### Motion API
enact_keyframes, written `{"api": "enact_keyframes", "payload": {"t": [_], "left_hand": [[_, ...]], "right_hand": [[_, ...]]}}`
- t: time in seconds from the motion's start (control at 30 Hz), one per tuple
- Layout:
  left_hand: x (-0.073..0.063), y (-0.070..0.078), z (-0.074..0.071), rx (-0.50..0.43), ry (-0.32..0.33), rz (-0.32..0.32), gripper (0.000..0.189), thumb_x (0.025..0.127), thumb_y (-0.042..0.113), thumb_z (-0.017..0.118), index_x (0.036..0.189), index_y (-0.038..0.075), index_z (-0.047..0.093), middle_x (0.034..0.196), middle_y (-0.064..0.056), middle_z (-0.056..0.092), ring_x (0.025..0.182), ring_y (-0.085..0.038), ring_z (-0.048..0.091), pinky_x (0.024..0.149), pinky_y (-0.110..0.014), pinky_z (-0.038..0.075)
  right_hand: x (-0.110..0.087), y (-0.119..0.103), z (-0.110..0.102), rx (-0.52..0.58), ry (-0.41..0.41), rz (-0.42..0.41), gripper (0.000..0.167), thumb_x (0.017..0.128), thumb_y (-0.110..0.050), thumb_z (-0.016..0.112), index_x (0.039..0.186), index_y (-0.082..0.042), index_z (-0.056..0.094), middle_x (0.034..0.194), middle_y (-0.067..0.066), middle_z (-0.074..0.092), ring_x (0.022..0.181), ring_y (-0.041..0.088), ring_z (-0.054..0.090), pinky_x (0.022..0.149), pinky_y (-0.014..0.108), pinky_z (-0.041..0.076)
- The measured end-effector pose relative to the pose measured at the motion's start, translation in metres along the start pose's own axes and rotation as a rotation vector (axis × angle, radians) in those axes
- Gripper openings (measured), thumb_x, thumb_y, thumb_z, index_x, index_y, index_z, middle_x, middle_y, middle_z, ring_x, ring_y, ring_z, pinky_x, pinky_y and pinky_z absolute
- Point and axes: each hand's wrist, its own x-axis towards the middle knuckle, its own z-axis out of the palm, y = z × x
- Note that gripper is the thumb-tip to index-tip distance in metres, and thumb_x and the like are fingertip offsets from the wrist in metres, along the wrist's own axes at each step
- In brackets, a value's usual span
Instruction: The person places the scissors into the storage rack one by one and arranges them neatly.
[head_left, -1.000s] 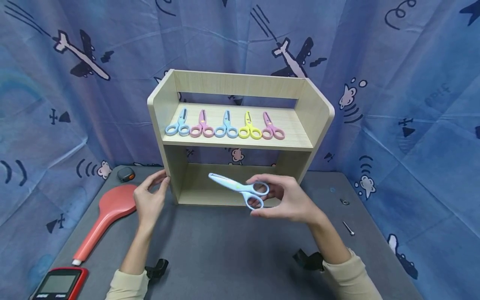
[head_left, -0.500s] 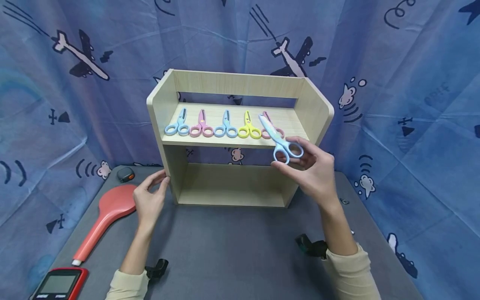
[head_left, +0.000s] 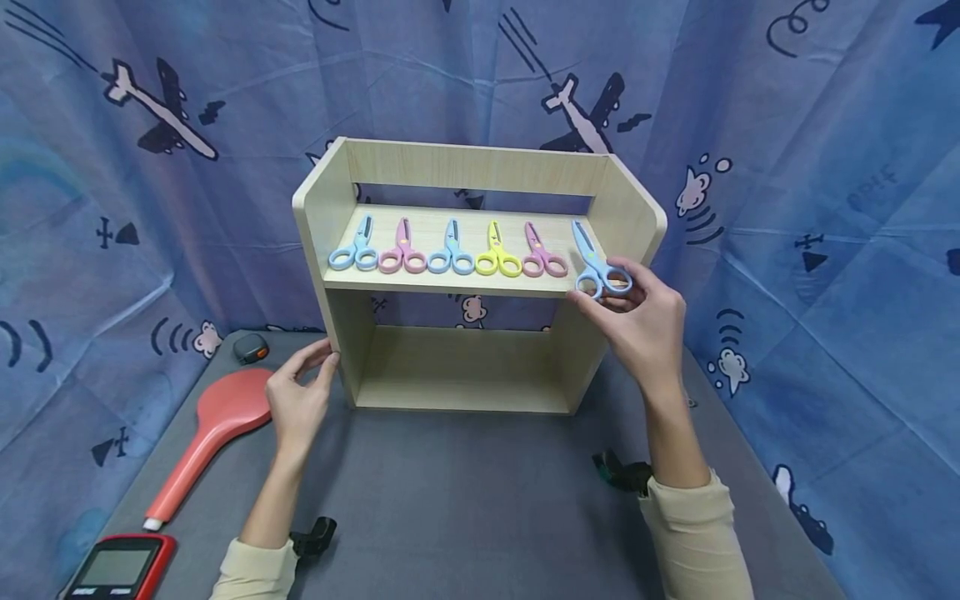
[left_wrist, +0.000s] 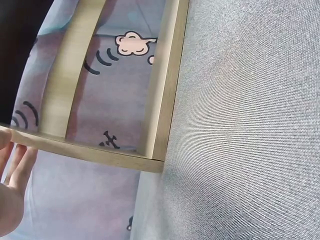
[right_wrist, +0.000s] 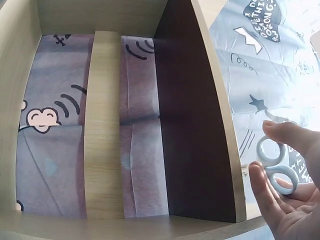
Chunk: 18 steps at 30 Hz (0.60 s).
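Observation:
Light-blue scissors [head_left: 592, 260] are pinched by the handle loops in my right hand [head_left: 647, 325]. Their blade points back over the right end of the upper board of a pale wooden two-tier shelf [head_left: 461, 371]; I cannot tell whether it touches. In the right wrist view, thumb and fingers hold the loops [right_wrist: 273, 166] just outside the board's front edge. Left of them lies a row: pink [head_left: 542, 252], yellow [head_left: 496, 250], blue [head_left: 452, 248], pink [head_left: 403, 248] and blue scissors [head_left: 363, 246]. My left hand [head_left: 302, 400] touches the shelf's left side panel [left_wrist: 100, 156] with its fingertips.
A red paddle-shaped thing [head_left: 232, 408], a small black-and-orange device [head_left: 251, 348] and a red-framed device with a screen [head_left: 120, 567] lie at the left of the grey table [head_left: 465, 500]. A patterned blue curtain [head_left: 465, 75] hangs behind.
My right hand has carried the light-blue scissors up and to the right, from before the lower compartment to the upper board's right end. The left hand has stayed at the side panel.

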Motion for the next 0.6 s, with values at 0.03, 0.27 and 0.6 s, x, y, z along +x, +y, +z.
{"api": "enact_keyframes", "payload": {"t": [0.03,0.27,0.6], "left_hand": [[0.0001,-0.0003,0.0001,0.001,0.001,0.0,0.024,0.096,-0.001,0.08,0.12,0.003,0.082,0.111,-0.022,0.082,0.093,0.009,0.072,0.08,-0.005,0.057],[0.0006,0.0003,0.0006,-0.002,0.009,0.007,0.025,0.096,-0.001,0.079,0.12,0.003,0.082,0.111,-0.023,0.082,0.093,0.011,0.071,0.08,-0.005,0.057],[0.0005,-0.0021,0.0001,0.014,0.009,0.021,0.025,0.095,-0.001,0.08,0.12,0.002,0.082,0.111,-0.024,0.082,0.094,0.011,0.071,0.079,-0.004,0.056]], "right_hand": [[0.0009,0.0004,0.0,-0.019,-0.005,0.009,0.06,0.083,-0.018,0.097,0.134,0.003,0.072,0.108,0.025,0.079,0.076,-0.015,0.065,0.075,0.001,0.054],[0.0036,0.0004,0.0015,-0.116,-0.029,0.041,0.06,0.085,-0.03,0.096,0.132,0.0,0.074,0.102,0.022,0.078,0.07,-0.013,0.059,0.07,-0.001,0.049],[0.0053,0.0001,0.0018,-0.197,-0.06,0.064,0.064,0.086,-0.036,0.094,0.134,0.001,0.073,0.099,0.023,0.077,0.073,0.009,0.063,0.064,0.001,0.043]]}}
